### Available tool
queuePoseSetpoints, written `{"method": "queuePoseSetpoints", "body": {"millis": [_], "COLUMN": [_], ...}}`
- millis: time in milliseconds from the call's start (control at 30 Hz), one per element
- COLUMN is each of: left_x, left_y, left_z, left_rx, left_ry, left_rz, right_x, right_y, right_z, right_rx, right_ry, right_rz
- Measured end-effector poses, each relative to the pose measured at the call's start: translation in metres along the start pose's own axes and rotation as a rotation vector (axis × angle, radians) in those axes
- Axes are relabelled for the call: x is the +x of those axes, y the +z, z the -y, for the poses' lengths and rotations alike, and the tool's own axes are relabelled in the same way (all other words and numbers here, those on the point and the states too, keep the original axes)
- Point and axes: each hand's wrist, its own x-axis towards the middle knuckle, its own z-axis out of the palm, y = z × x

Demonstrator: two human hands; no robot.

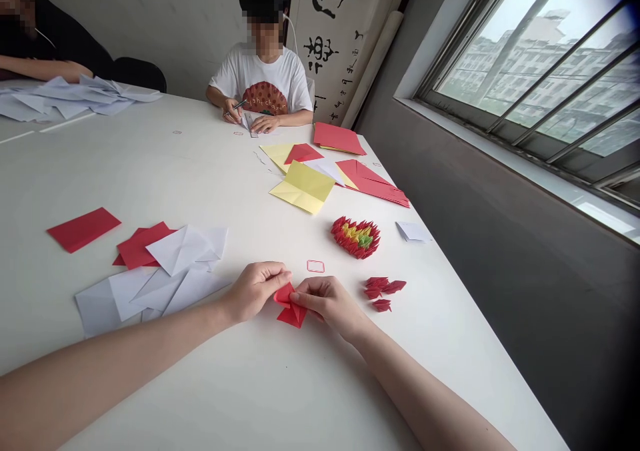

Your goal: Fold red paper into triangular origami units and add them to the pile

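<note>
"Head view: where's the red paper [298, 314]?"

"Between your left hand [260, 291] and right hand [326, 300], both pinching it, well in from the right edge of the tabletop [230, 384]."

"What could go wrong?"

"Uneven pulling could skew or tear your fold; swinging your right hand outward could scatter the small red pieces [378, 283] lying towards that edge."
</note>
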Motion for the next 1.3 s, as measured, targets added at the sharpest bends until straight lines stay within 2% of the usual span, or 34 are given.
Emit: {"method": "queuePoseSetpoints", "body": {"millis": [133,300,467,600,700,900,967,1067,1167,1300], "left_x": [0.004,-0.002,-0.010,-0.009,-0.008,-0.006,-0.007,-0.007,-0.003,0.002], "left_y": [-0.004,-0.003,0.004,0.008,0.008,0.007,0.008,0.010,0.007,0.001], "left_z": [0.003,0.003,-0.002,0.002,0.009,0.019,0.019,0.014,0.008,0.003], "left_rx": [-0.096,0.011,0.119,0.243,0.297,0.394,0.382,0.308,0.200,-0.091], "left_ry": [0.002,0.072,0.158,0.170,0.215,0.478,0.503,0.421,0.261,0.049], "left_rz": [-0.081,-0.203,-0.120,-0.212,-0.218,-0.131,-0.139,-0.174,-0.208,-0.177], "right_x": [0.000,0.003,0.002,0.001,0.001,0.002,0.003,0.002,-0.001,-0.001], "right_y": [0.001,0.005,0.009,0.012,0.014,0.017,0.017,0.018,0.016,0.008], "right_z": [-0.003,-0.005,-0.008,-0.010,-0.010,-0.004,-0.005,-0.006,-0.007,-0.005], "right_rx": [0.049,0.269,0.288,0.212,0.119,0.115,0.104,0.097,0.153,0.343], "right_ry": [-0.026,-0.058,-0.122,-0.153,-0.141,-0.092,-0.101,-0.105,-0.123,-0.129], "right_rz": [-0.021,-0.114,-0.230,-0.231,-0.186,-0.197,-0.206,-0.193,-0.192,-0.159]}}
